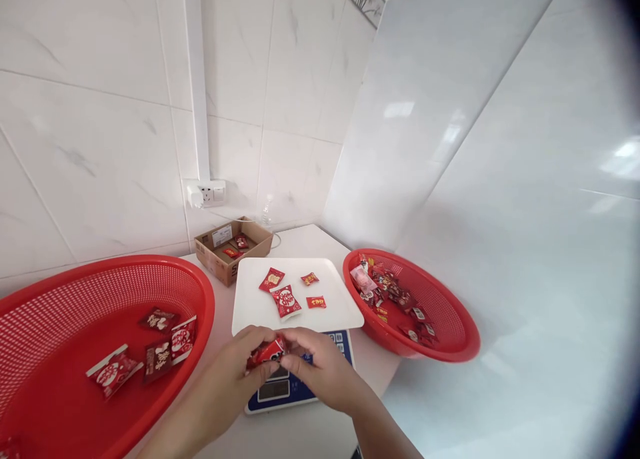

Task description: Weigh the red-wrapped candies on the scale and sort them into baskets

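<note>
Both hands meet in front of a digital scale (300, 395), over its keypad and display. Fingers of my left hand (240, 365) are closed around red wrapped candy (270, 353); whether it is one piece or more I cannot tell. My right hand (317, 362) pinches the same candy at its right end. Just beyond them, the scale's white tray (250, 312) carries several small red packets, among them a larger candy packet (287, 301) with white lettering, a small candy (316, 302) and another (309, 279).
A large red basket (207, 299) with several candy packets stands at left. Another red basket (470, 342), fuller with mixed candies, sits at right. Behind the scale is a cardboard box (215, 262) holding a few packets. A wall socket (207, 193) with a plug is at the back.
</note>
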A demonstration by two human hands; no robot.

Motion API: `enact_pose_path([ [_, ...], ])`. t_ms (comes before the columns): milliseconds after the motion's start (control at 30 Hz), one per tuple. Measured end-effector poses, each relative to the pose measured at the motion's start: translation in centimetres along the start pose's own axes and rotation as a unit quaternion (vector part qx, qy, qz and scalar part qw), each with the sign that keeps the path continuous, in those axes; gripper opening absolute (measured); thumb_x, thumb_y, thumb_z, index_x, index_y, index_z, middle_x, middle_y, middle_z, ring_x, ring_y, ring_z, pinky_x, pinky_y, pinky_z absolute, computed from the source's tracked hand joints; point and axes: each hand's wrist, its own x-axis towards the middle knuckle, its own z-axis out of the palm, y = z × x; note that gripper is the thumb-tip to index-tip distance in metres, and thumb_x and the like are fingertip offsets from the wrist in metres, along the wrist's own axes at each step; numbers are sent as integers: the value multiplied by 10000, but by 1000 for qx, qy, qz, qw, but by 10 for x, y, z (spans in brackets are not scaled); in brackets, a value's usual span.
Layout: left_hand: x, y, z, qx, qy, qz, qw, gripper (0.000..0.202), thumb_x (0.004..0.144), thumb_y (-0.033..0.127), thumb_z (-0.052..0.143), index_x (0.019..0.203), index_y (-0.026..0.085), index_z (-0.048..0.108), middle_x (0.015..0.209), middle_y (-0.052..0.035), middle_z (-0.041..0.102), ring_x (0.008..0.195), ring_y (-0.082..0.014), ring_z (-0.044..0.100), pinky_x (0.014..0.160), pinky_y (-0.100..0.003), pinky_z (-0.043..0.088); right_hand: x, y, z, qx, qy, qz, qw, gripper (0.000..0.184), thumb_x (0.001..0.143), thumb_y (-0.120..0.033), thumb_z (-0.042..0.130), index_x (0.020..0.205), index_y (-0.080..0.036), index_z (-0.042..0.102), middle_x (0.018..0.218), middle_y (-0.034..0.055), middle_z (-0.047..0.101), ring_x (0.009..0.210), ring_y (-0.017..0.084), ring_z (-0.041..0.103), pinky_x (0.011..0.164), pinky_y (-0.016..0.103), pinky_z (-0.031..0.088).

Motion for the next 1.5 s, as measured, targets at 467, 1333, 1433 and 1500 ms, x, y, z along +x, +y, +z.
enact_pose_path([
  [467,-4,11,2,-60,-63,-43,995,188,828,379,541,760,205,521,652,55,480,622,-121,401,552,-222,311,-7,16,13,199,65,74,975,415,708,-583,676,728,-209,495,623,-46,513,570,101,448,582,253,381],
  [1333,0,2,-14,-57,34,-58,996,362,844,500,514,1072,227,579,959,-16,682,850,-199,615,728,-271,476,39,40,-24,-316,130,-10,940,351,897,-305,508,1215,-212,625,1291,116,596,1263,267,469,1066,465,357],
  [1433,-1,2,-14,-54,32,-62,996,365,844,499,511,1083,230,574,957,-12,680,862,-199,613,728,-267,475,52,42,-20,-368,58,44,927,441,893,-316,524,1322,-215,547,1430,130,471,1397,322,287,1105,543,265],
  [1500,-1,1,-14,-62,17,-56,996,366,852,504,499,1083,230,574,956,-14,678,891,-204,609,738,-267,473,55,42,-16,-376,30,56,924,466,898,-304,513,1355,-212,510,1456,135,439,1413,339,242,1107,582,222],
])
